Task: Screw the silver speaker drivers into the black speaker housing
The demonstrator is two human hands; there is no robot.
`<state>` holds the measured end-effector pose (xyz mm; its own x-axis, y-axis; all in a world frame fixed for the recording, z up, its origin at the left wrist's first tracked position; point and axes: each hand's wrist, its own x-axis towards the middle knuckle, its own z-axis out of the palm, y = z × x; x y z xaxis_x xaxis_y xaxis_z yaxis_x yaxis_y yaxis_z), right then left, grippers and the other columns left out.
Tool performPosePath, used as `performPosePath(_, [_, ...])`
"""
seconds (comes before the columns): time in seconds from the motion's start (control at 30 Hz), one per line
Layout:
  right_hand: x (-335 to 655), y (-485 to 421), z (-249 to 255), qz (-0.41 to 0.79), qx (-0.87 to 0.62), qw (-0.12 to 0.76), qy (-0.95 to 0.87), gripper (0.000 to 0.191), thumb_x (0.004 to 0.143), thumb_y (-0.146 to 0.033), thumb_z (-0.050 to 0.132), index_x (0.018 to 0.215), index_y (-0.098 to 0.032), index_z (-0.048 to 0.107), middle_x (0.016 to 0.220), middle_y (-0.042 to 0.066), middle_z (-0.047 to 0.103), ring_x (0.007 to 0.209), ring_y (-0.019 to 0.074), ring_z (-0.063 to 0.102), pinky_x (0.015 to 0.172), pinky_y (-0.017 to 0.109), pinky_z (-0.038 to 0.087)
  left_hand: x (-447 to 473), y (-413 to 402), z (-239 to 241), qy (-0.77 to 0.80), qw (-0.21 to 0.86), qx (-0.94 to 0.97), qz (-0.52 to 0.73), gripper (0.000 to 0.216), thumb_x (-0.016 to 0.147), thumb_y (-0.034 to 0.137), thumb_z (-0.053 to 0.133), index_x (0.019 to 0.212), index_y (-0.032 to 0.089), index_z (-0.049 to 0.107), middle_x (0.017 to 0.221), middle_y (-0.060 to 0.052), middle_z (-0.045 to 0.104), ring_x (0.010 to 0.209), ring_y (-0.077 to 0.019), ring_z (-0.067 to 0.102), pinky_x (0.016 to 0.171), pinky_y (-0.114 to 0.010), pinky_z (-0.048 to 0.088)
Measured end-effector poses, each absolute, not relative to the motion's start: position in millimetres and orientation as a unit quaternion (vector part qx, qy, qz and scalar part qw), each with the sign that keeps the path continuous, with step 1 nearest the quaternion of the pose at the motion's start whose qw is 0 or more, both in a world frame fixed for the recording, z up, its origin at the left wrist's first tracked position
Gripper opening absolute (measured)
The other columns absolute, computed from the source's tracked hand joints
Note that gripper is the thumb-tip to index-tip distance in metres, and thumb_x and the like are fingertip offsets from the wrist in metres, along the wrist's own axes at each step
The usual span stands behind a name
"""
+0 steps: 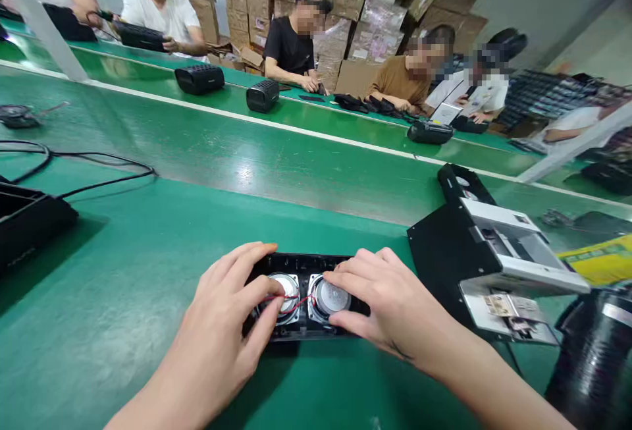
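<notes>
Head view: a black rectangular plastic speaker housing (302,298) is seen lying open-side up on the green work mat (123,298), near the bottom centre, just in front of the person. Two round silver speaker drivers (330,298) are already seated side by side in the housing. A thin red wire (291,299) is run across the left driver toward the right one. The left hand (224,331) is laid over the housing's left end, fingers loosely spread, thumb and forefinger pressed on the left driver by the wire. The right hand (390,311) is laid over the right end, fingers slightly spread, fingertips pressed on the right driver's edge. Nothing is lifted or pinched clear of the housing.

Progress, as judged: drivers placed, wire still loose on top, housing still open, no cover fitted.

To the right, a black and white boxy fixture (494,252) is stood on the mat, with a black cylinder (592,357) beside it. A black cable (99,166) is trailed at the left. Finished black speakers (200,78) are seen on the far green conveyor, where other people are seated.

Writing: a yellow printed sheet (597,259) at right carries text too blurred to read; no brand is legible.
</notes>
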<state>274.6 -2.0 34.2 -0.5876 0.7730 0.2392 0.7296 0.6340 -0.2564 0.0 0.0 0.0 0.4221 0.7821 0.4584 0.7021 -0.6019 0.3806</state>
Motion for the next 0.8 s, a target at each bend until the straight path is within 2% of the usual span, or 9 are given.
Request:
performPosePath(0.3, [273.4, -3.0, 33.0, 0.093, -0.433, 0.156, -0.883, 0.043, 0.091, -0.026, 0.09, 0.129, -0.019, 0.071, 0.117, 0.002, 0.076, 0.1, 0.0222, 0.062, 0.081, 0.04, 0.032, 0.1, -0.3, 0.9, 0.443, 0.061, 0.84, 0.307, 0.018, 0.107, 0.026, 0.05, 0.097, 0.028, 0.064, 0.149, -0.005, 0.06, 0.139, -0.0296, 0.053, 0.104, -0.055, 0.052])
performPosePath(0.8, [272.5, -4.3, 33.6, 0.086, -0.43, 0.166, -0.883, 0.045, 0.088, -0.026, 0.092, 0.128, -0.019, 0.071, 0.116, 0.001, 0.076, 0.098, 0.0208, 0.062, 0.079, 0.039, 0.032, -0.2, 0.1, 2.3, 0.439, 0.059, 0.839, 0.317, 0.017, 0.107, 0.023, 0.049, 0.099, 0.029, 0.063, 0.148, -0.004, 0.06, 0.138, -0.0292, 0.054, 0.101, -0.056, 0.054])
